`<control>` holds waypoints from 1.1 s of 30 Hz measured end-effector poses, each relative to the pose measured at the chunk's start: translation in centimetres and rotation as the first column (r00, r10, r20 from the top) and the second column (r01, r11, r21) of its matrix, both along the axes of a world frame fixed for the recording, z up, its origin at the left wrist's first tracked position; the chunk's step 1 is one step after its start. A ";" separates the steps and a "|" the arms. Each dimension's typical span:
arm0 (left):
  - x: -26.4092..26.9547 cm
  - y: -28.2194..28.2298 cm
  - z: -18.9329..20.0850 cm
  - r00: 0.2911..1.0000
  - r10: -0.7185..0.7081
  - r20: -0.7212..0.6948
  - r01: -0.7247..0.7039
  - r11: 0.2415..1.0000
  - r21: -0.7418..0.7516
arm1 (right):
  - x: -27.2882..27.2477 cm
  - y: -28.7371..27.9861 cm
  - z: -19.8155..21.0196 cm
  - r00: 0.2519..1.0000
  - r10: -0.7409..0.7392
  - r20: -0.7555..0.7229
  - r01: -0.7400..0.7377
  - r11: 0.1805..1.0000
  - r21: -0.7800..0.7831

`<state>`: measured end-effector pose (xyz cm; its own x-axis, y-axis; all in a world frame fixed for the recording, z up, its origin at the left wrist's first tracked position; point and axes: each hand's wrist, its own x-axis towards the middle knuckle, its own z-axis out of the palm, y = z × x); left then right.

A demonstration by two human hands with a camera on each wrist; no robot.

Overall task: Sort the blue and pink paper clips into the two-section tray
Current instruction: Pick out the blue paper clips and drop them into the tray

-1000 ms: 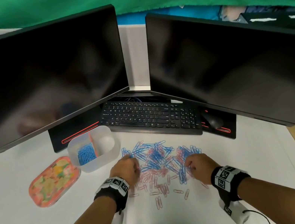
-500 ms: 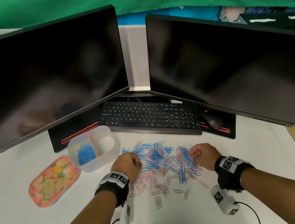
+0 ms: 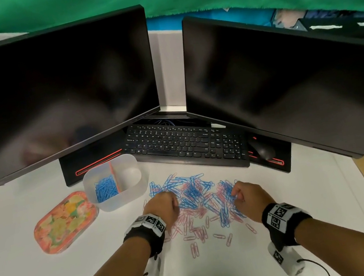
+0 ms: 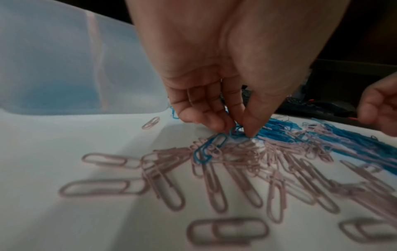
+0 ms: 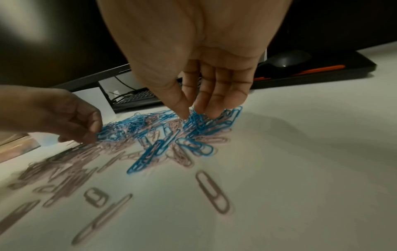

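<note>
A mixed heap of blue paper clips (image 3: 191, 191) and pink paper clips (image 3: 193, 229) lies on the white desk in front of the keyboard. The clear two-section tray (image 3: 113, 182) stands to its left, with blue clips (image 3: 106, 190) in its left section; the right section looks bare. My left hand (image 3: 163, 205) is at the heap's left edge, and its thumb and fingers pinch blue clips (image 4: 235, 131). At the heap's right side, my right hand (image 3: 243, 194) pinches a bunch of blue clips (image 5: 196, 118) between thumb and fingers.
A flowered oval lid or dish (image 3: 65, 221) lies left of the tray. A black keyboard (image 3: 187, 146) and mouse (image 3: 262, 149) sit behind the heap under two dark monitors (image 3: 52, 95). The desk's front edge is near my forearms.
My right hand moved forward and right, from the heap's near side to its right edge, where it pinches blue clips. My left hand shifted slightly toward the heap's left edge.
</note>
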<state>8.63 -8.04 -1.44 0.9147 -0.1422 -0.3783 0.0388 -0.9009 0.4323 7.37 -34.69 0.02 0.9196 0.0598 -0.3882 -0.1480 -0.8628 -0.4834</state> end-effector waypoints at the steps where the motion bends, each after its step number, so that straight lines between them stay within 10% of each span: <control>1: 0.0 0.0 0.1 1.000 0.017 -0.010 -0.017 1.000 -0.019 | 0.2 0.2 0.0 1.000 -0.027 0.010 0.027 1.000 -0.009; 11: 0.1 1.7 0.6 0.958 0.276 -0.080 -0.285 0.881 -0.377 | 1.5 0.6 -1.1 0.988 -0.152 -0.034 0.153 0.988 0.030; 21: 0.3 4.5 1.2 0.712 0.465 -0.525 -0.691 0.339 -0.638 | 2.0 -0.7 -0.3 0.954 -0.203 -0.219 0.258 0.931 0.258; 23: 0.2 4.5 1.1 0.729 0.444 -0.521 -0.681 0.402 -0.612 | 2.0 -0.5 0.2 0.932 -0.189 -0.309 0.280 0.917 0.283; 28: -0.7 3.5 0.8 0.934 0.280 -0.221 -0.336 0.899 -0.282 | 1.1 0.2 0.4 0.966 -0.006 -0.260 0.064 0.974 0.218; 33: -0.9 2.3 0.5 0.990 0.094 -0.107 -0.094 0.996 0.005 | -0.3 0.6 0.2 0.981 0.115 -0.156 -0.108 0.993 0.058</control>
